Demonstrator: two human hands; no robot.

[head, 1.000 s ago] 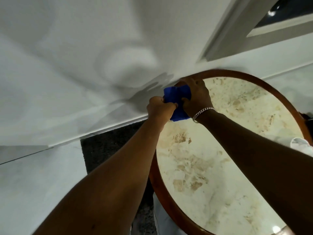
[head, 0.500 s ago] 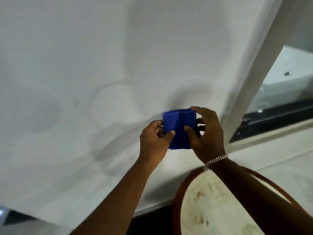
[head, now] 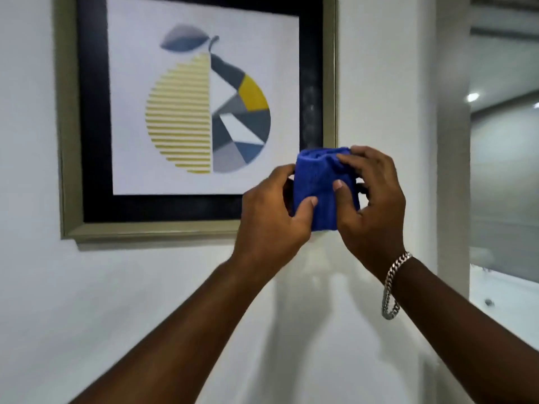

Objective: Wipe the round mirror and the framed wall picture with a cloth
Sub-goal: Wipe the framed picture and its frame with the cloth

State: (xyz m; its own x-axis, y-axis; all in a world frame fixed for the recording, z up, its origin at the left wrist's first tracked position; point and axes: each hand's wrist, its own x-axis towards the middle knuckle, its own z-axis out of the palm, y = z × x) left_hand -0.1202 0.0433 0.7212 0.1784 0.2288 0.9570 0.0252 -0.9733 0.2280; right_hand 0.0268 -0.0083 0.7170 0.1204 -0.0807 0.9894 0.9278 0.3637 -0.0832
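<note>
A folded blue cloth is held between both hands in front of the wall. My left hand grips its left side and my right hand, with a silver bracelet at the wrist, grips its right side and top. The framed wall picture hangs at the upper left: a grey-gold frame, black mat and a pear drawing. The cloth sits in front of the picture's lower right corner; I cannot tell if it touches the glass. The round mirror is out of view.
The white wall fills the space under the picture. A wall corner or pillar edge runs down the right side, with a glass pane beyond it reflecting ceiling lights.
The view has swung up from the round mirror to the framed picture. Both hands rose with the blue cloth and now hold it at the picture's lower right corner.
</note>
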